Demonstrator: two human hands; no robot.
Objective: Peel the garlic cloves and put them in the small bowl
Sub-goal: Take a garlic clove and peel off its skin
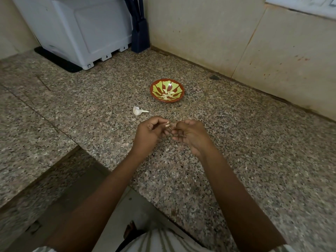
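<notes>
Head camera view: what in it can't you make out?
All in the head view:
- The garlic clove: mostly hidden by the fingers of the left hand and right hand; peeled or not, unclear.
- The cloves in the small bowl: too small to count.
- The white appliance: cut off by the top edge.
</notes>
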